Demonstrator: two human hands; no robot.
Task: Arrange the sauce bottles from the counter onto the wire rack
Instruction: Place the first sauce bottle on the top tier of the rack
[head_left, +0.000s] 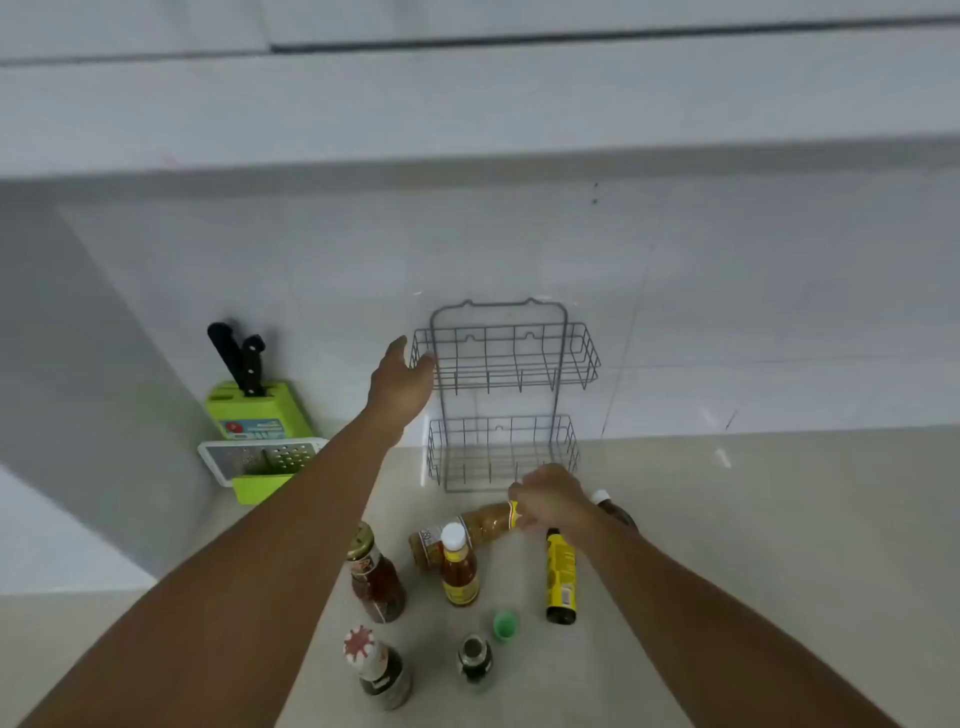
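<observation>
- Left hand (397, 379) reaching up, fingers spread and empty, touching the top tier of the wire rack (501, 395).
- Right hand (550, 496) gripping the neck of a tilted amber sauce bottle (467, 535) above the bench (727, 519).
- Other bottles standing on the bench; both rack tiers holding nothing.

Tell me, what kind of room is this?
Most likely a kitchen. There's a green knife block holding knives, sauce bottles standing on a pale counter, and a wire rack against the tiled wall.
</observation>
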